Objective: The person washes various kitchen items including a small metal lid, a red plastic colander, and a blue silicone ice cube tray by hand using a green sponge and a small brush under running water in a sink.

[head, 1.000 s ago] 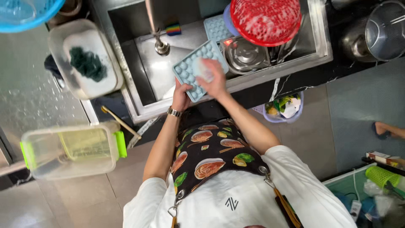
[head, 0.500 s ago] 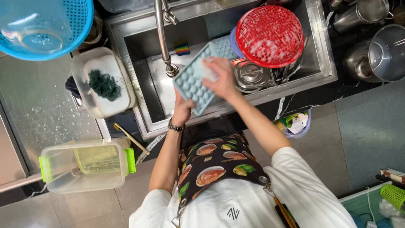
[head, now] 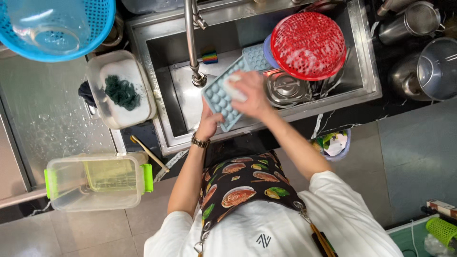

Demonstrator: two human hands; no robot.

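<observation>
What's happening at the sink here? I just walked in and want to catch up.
A person stands at a steel sink washing a pale blue ice cube tray. The left hand holds the tray's near edge, tilted over the basin, while the right hand presses a white sponge on its top. A soapy red colander sits over other dishes beside it.

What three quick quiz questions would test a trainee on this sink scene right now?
1. True or false: the left hand grips the lower edge of the blue ice tray.
2. What does the right hand press on the tray: A) white sponge, B) knife, C) cup?
3. Which colour is the soapy round strainer in the sink?

Key: 1 true; 2 A; 3 red.
</observation>
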